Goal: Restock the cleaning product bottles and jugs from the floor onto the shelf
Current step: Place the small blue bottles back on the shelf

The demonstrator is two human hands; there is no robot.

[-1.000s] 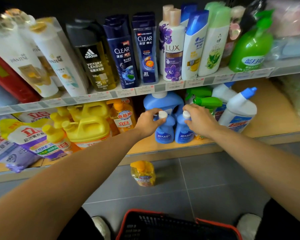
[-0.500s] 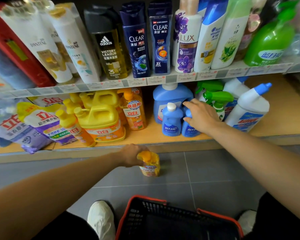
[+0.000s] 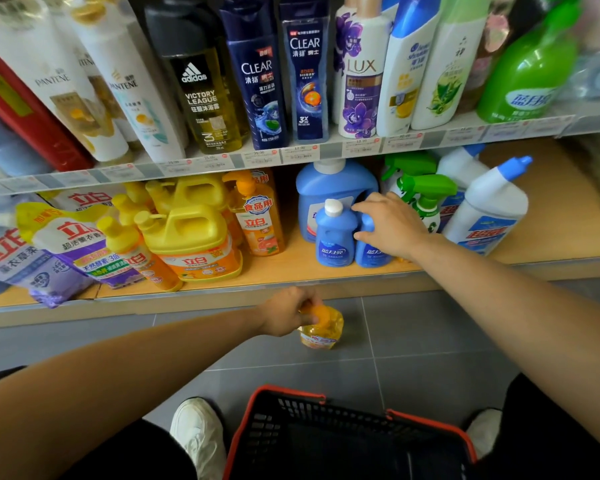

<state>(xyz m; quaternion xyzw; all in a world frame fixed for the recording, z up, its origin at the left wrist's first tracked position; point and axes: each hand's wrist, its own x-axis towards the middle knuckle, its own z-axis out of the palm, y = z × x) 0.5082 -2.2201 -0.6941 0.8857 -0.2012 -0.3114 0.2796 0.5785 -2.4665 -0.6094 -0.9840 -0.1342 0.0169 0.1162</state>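
The left hand (image 3: pixel 286 311), grasping the yellow bottle (image 3: pixel 323 336) by its cap, should lift straight into the shelf (image 3: pixel 291 270) gap beside the blue bottle (image 3: pixel 373 252) the relaxed right hand (image 3: pixel 392 225) rests on.

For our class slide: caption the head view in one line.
Left hand grips the orange bottle on the floor; right hand rests on a blue bottle on the shelf.
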